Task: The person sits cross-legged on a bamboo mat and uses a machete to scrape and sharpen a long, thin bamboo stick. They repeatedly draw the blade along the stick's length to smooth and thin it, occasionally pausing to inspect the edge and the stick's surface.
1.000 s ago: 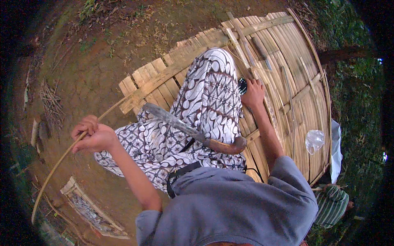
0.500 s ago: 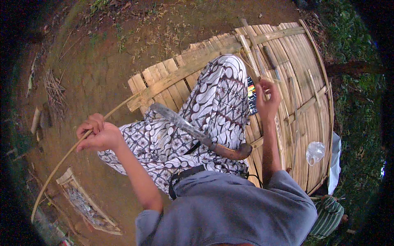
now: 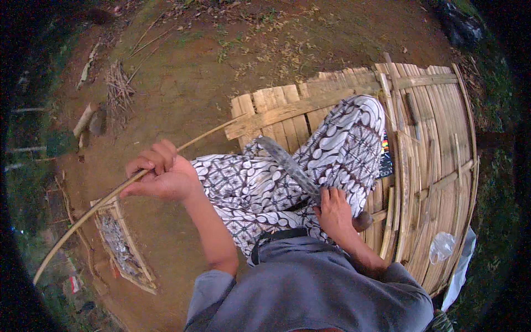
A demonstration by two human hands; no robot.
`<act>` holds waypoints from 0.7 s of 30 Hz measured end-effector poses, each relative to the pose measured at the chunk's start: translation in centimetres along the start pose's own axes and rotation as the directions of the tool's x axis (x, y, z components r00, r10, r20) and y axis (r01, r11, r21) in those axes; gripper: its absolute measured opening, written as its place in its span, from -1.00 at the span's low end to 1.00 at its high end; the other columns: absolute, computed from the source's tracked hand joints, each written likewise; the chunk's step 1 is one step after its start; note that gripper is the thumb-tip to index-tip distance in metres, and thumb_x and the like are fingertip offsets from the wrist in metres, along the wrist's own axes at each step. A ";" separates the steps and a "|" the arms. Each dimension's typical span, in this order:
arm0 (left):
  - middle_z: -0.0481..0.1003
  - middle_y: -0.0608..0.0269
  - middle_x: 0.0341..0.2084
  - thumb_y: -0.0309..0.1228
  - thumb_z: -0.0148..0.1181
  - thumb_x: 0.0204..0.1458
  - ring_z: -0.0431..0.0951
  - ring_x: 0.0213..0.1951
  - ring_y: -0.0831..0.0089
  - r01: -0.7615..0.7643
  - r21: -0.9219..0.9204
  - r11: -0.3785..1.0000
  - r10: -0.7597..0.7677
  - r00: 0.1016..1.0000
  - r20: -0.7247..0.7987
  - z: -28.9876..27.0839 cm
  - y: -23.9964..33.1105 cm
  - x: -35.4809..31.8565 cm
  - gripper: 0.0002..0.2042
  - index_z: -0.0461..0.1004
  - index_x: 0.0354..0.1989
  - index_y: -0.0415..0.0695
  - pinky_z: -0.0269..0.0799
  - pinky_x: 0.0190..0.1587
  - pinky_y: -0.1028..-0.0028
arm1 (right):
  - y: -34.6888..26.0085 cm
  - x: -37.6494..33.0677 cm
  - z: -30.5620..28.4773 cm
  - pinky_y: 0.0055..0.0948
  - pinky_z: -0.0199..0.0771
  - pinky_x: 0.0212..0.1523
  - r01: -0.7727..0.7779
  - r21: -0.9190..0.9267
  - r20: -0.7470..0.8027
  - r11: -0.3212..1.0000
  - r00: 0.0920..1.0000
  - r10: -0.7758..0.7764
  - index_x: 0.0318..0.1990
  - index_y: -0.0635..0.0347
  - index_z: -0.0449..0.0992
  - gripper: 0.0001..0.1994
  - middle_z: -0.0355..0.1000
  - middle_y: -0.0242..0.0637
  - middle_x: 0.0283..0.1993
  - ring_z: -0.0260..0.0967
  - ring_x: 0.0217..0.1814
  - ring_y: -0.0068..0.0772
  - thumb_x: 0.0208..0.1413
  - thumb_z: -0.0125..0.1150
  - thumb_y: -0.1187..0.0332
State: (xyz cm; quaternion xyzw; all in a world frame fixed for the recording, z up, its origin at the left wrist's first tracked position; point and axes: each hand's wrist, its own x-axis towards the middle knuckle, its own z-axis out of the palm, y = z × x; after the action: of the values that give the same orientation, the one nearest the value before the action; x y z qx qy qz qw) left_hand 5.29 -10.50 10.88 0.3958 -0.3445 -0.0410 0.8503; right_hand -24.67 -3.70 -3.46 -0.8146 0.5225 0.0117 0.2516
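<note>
Bamboo platform (image 3: 442, 124) spreads out right of the right hand (image 3: 335, 214), which covers the near end of a machete (image 3: 290, 167), grip unclear, blade aimed forward-left, as the left hand (image 3: 160, 171) clutches a strip (image 3: 88, 214) slanting near-left to far-right.

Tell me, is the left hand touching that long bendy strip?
Touching. The head view shows the left hand closed around the bendy strip, which sticks out on both sides.
</note>
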 end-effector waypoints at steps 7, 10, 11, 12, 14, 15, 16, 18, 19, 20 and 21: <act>-0.10 0.45 -0.84 0.28 -0.40 0.05 -0.15 -0.77 0.61 0.016 -0.037 0.999 -0.020 0.993 -0.115 -1.2 -0.8 -1.2 -0.42 0.16 -0.62 -0.02 -0.22 -0.65 0.56 | 0.3 0.8 -3.2 -0.07 0.37 -0.32 -0.001 0.185 0.108 0.983 0.994 -0.019 -0.12 0.33 0.30 -0.62 0.40 0.05 -0.44 0.40 -0.37 0.06 -0.07 0.15 0.30; -0.08 0.45 -0.84 0.27 -0.42 0.05 -0.13 -0.77 0.60 0.060 -0.014 0.998 -0.061 0.986 -0.155 -1.3 -2.2 -2.0 -0.41 0.16 -0.64 -0.02 -0.20 -0.67 0.57 | 0.8 0.6 -3.2 -0.17 0.35 -0.35 -0.060 0.502 0.179 0.863 0.983 -0.036 -0.06 0.42 0.31 -0.62 0.39 0.06 -0.49 0.40 -0.40 -0.01 0.02 0.07 0.33; -0.06 0.45 -0.84 0.28 -0.42 0.04 -0.12 -0.78 0.60 0.071 -0.008 0.997 -0.071 0.982 -0.177 -1.3 -2.6 -2.0 -0.40 0.16 -0.67 -0.02 -0.19 -0.68 0.57 | 0.8 0.6 -3.4 -0.20 0.34 -0.36 -0.094 0.611 0.208 0.786 0.977 -0.044 -0.05 0.44 0.31 -0.63 0.38 0.06 -0.49 0.40 -0.41 -0.03 0.04 0.05 0.33; -0.04 0.45 -0.85 0.29 -0.42 0.04 -0.11 -0.79 0.59 0.082 -0.001 0.997 -0.081 0.976 -0.200 -1.3 -2.8 -2.1 -0.39 0.17 -0.70 -0.02 -0.18 -0.69 0.57 | 0.4 0.7 -3.6 -0.22 0.33 -0.36 -0.069 0.648 0.159 0.759 0.986 -0.046 -0.04 0.45 0.31 -0.63 0.38 0.05 -0.50 0.40 -0.42 -0.06 0.06 0.03 0.33; -0.05 0.45 -0.84 0.28 -0.42 0.04 -0.10 -0.79 0.60 0.067 0.053 0.996 -0.053 0.973 -0.225 -1.0 -3.1 -2.1 -0.39 0.15 -0.70 -0.02 -0.17 -0.69 0.58 | -1.5 1.5 -4.1 -0.26 0.32 -0.37 -0.013 0.715 0.055 0.699 0.998 -0.038 -0.03 0.47 0.31 -0.64 0.36 0.05 -0.53 0.39 -0.44 -0.12 0.11 -0.03 0.34; -0.05 0.45 -0.84 0.28 -0.42 0.04 -0.10 -0.79 0.60 0.063 0.086 0.994 -0.041 0.971 -0.236 -0.8 -3.1 -2.3 -0.39 0.15 -0.70 -0.02 -0.17 -0.69 0.58 | -2.2 2.1 -4.0 -0.28 0.32 -0.39 0.042 0.717 0.005 0.695 0.998 -0.065 -0.01 0.46 0.31 -0.64 0.35 0.03 -0.53 0.37 -0.46 -0.17 0.12 -0.05 0.35; -0.06 0.45 -0.84 0.28 -0.41 0.04 -0.09 -0.78 0.60 0.064 0.093 0.994 -0.042 0.974 -0.224 -0.7 -3.2 -2.4 -0.39 0.14 -0.70 -0.02 -0.16 -0.69 0.58 | -2.7 2.9 -3.9 -0.30 0.32 -0.40 0.096 0.717 -0.045 0.690 0.995 -0.092 0.01 0.45 0.30 -0.64 0.34 0.00 -0.54 0.36 -0.49 -0.21 0.14 -0.07 0.35; -0.06 0.45 -0.83 0.28 -0.41 0.04 -0.08 -0.77 0.60 0.058 0.114 0.992 -0.035 0.980 -0.194 -0.4 -3.2 -2.5 -0.39 0.13 -0.71 -0.02 -0.15 -0.68 0.58 | -4.3 4.3 -4.6 -0.39 0.31 -0.49 0.133 0.752 -0.045 0.646 0.988 -0.151 0.11 0.38 0.25 -0.61 0.31 -0.11 -0.59 0.28 -0.62 -0.37 0.16 -0.09 0.39; -0.07 0.45 -0.82 0.28 -0.41 0.04 -0.08 -0.77 0.60 0.061 0.132 0.989 -0.034 0.979 -0.200 -0.4 -3.3 -2.5 -0.40 0.13 -0.70 -0.02 -0.15 -0.68 0.58 | -5.1 4.6 -4.0 -0.40 0.31 -0.50 0.138 0.801 -0.052 0.583 0.985 -0.163 0.12 0.37 0.24 -0.61 0.29 -0.12 -0.61 0.25 -0.64 -0.40 0.16 -0.09 0.39; -0.07 0.45 -0.82 0.27 -0.41 0.04 -0.08 -0.76 0.60 0.059 0.146 0.988 -0.028 0.979 -0.203 -0.3 -3.3 -2.4 -0.40 0.13 -0.70 -0.02 -0.15 -0.68 0.58 | -5.8 5.1 -3.1 -0.40 0.30 -0.51 0.149 0.845 -0.067 0.514 0.982 -0.176 0.13 0.35 0.24 -0.60 0.28 -0.13 -0.63 0.23 -0.65 -0.42 0.16 -0.09 0.39; -0.07 0.45 -0.81 0.27 -0.40 0.05 -0.07 -0.76 0.60 0.059 0.159 0.986 -0.024 0.977 -0.211 -0.4 -3.3 -2.3 -0.41 0.13 -0.69 -0.02 -0.15 -0.68 0.58 | -6.4 5.6 -2.3 -0.40 0.30 -0.53 0.158 0.881 -0.080 0.446 0.979 -0.189 0.15 0.33 0.23 -0.60 0.26 -0.14 -0.65 0.21 -0.67 -0.44 0.15 -0.09 0.39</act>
State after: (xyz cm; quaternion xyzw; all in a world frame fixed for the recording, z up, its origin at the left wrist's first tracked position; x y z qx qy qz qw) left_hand 4.40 -11.71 7.10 0.4738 -0.2474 0.0115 0.8451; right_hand -17.20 -7.28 -0.44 -0.6160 0.3633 -0.2732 0.6434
